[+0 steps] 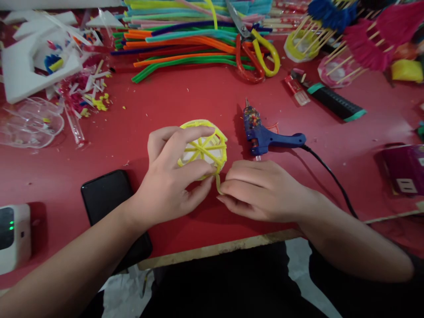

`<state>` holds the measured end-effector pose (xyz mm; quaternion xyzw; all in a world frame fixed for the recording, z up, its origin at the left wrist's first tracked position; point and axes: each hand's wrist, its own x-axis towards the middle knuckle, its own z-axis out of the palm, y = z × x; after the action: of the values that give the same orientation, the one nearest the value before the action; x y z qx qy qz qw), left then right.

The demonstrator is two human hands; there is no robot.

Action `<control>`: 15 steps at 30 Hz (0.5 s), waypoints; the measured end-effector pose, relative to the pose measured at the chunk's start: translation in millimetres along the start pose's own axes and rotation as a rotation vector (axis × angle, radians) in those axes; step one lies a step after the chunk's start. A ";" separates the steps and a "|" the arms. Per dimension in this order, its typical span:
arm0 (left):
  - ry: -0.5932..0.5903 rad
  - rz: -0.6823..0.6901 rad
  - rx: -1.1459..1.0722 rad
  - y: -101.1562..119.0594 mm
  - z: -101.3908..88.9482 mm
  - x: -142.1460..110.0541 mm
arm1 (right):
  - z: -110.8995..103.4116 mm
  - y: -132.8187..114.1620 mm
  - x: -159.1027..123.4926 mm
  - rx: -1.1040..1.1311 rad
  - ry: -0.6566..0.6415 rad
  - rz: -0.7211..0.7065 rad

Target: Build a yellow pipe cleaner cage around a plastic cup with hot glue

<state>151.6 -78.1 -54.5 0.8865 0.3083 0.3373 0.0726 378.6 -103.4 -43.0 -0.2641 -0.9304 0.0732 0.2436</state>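
A small round piece wrapped in yellow pipe cleaners (206, 148), with yellow spokes across a white face, rests on the red table (198, 97). My left hand (172, 176) curls round its left side, fingers and thumb gripping the rim. My right hand (261, 190) sits just right of it, fingertips pinched on the loose yellow pipe cleaner end (219, 184) hanging from the piece's lower edge. A blue glue gun (265, 134) lies just beyond my right hand, its black cord (331, 176) trailing off to the right.
A black phone (109, 198) lies by my left forearm, a white device (13, 234) at far left. Coloured pipe cleaners (185, 39) and scissors (255, 53) lie at the back. A black-and-teal tool (334, 101), clear plastic cups (29, 123) and scraps surround the work area.
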 end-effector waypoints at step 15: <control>0.007 -0.035 -0.034 -1.3 0.7 -0.9 | -25.9 52.1 -49.7 -0.307 -0.150 0.739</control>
<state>150.9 -77.6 -56.0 0.8784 0.3184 0.3441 0.0926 451.9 -85.2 -54.8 -0.6078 -0.7882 0.0349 0.0901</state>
